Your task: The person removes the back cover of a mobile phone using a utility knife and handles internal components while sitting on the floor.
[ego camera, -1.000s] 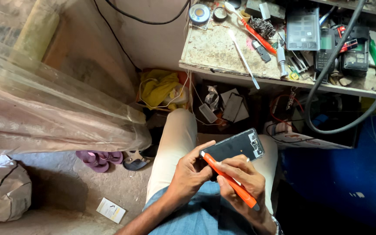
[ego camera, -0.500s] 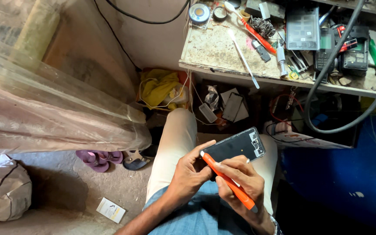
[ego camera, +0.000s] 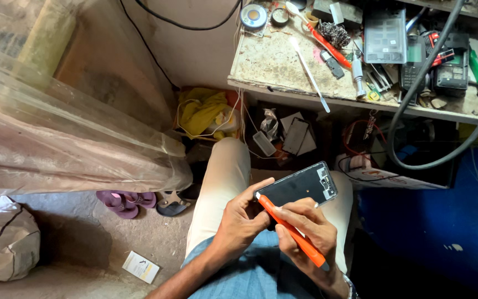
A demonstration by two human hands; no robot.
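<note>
Almost nothing different from a second ago: same seated pose, same hold on the phone (ego camera: 300,187), same slant of the orange screwdriver (ego camera: 289,230). Only a slight drift of the view. Steady, fine work at one spot rather than any shifting about, by the look of it.

Left hand (ego camera: 243,218) curled shut around the near end of the phone, thumb up along the edge, propping the phone above the lap. Right hand (ego camera: 308,224) closed around the screwdriver like a pen, fingers pinched on the orange shaft, tip pressed at the phone's corner toward 9 o'clock, handle running off toward 4 o'clock. Phone lying back-open, dark inside, small parts showing at its far end toward 2 o'clock, just over the pale trouser knees (ego camera: 225,177).

At 12 o'clock from the hands, a worn workbench (ego camera: 272,61) crowded with tools: a white stick (ego camera: 309,73), a red-handled tool (ego camera: 327,44), a clear plastic case (ego camera: 384,36), a roll of wire (ego camera: 253,15). A thick black hose (ego camera: 416,160) looping down at 1 o'clock. Yellow cloth (ego camera: 203,111) under the bench at 11 o'clock. At 9 o'clock, purple sandals (ego camera: 125,200) on the floor beside a plastic sheet (ego camera: 73,144); at 8 o'clock, a small white box (ego camera: 140,267) and a bag (ego camera: 1,243).
</note>
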